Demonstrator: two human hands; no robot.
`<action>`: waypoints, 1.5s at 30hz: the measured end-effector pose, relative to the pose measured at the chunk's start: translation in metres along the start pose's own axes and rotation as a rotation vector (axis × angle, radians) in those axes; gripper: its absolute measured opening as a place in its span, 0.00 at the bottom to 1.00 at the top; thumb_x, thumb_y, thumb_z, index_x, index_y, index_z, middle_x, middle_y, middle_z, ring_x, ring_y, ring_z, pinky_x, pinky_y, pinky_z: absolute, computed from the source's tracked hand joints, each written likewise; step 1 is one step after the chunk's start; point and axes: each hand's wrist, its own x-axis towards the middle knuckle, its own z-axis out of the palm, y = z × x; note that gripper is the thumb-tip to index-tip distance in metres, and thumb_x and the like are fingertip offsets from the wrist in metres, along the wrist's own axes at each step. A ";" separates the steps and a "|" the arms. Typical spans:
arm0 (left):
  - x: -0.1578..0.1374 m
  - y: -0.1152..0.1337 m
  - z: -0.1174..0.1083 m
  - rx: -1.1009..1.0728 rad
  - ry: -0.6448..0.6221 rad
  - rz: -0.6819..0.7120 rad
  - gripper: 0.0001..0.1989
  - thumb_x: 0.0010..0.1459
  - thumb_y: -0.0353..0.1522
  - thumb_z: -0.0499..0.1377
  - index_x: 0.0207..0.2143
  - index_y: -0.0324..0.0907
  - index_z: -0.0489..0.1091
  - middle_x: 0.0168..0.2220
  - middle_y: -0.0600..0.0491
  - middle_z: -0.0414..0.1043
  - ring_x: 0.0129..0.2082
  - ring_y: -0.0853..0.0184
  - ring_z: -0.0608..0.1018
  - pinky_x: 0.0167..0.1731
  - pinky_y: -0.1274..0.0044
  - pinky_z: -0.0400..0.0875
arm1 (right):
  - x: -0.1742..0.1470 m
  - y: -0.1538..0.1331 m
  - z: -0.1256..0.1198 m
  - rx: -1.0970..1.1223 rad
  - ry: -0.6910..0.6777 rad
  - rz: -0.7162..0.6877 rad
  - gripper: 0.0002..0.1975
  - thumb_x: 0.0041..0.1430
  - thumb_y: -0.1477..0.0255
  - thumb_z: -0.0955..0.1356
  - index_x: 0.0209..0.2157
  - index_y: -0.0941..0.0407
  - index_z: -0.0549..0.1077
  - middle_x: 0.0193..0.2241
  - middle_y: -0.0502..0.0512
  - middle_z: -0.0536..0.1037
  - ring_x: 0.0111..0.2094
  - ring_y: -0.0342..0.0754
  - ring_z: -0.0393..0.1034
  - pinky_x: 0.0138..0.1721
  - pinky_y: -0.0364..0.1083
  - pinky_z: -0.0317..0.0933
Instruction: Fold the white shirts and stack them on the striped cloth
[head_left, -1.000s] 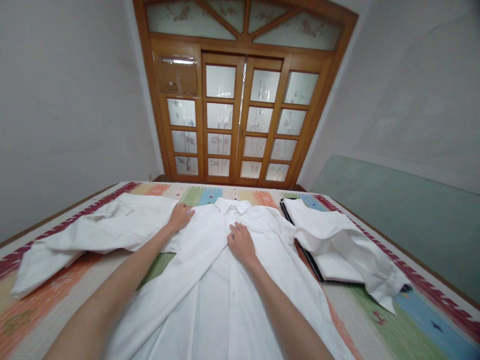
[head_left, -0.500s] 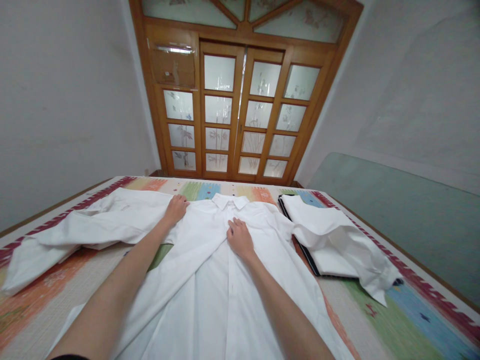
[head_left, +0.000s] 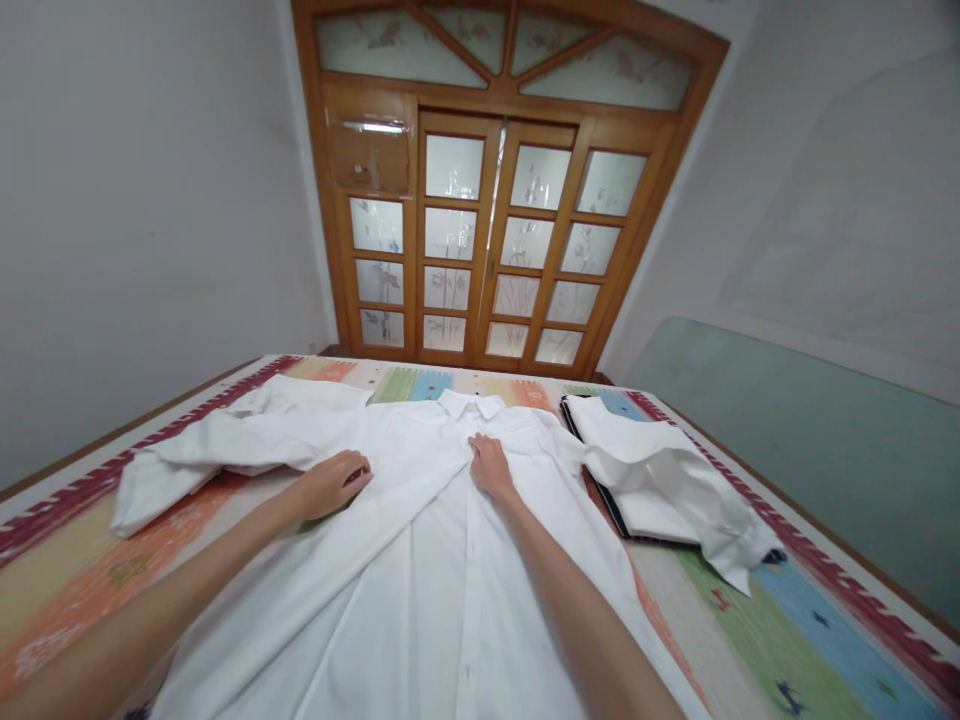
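A white button-up shirt lies front up along the bed, its collar at the far end. My left hand is at the shirt's left side below the shoulder, fingers curled around cloth. Over the upper chest, beside the button strip, my right hand has its fingers closed on the shirt where a diagonal fold begins. That fold runs down towards the lower left. White cloth that looks like a sleeve stretches out beyond my left hand. Another white sleeve-like piece is spread at the right.
Under the right-hand white cloth lies a dark flat item, its black edge showing. A colourful patterned cover is on the bed. A pale green board stands along the right wall. Wooden glazed doors are at the back.
My left hand has come nearer, down from the shoulder area. The left white cloth's outer end has shifted inward to the right. My right hand stays at the chest. The view has tilted slightly.
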 end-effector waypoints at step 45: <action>-0.074 0.145 -0.018 -0.534 -0.183 -0.057 0.18 0.61 0.44 0.50 0.31 0.40 0.70 0.26 0.53 0.75 0.20 0.70 0.74 0.24 0.78 0.66 | -0.167 -0.041 -0.097 0.904 -0.640 0.280 0.18 0.46 0.75 0.64 0.42 0.54 0.65 0.17 0.38 0.65 0.13 0.42 0.66 0.15 0.39 0.58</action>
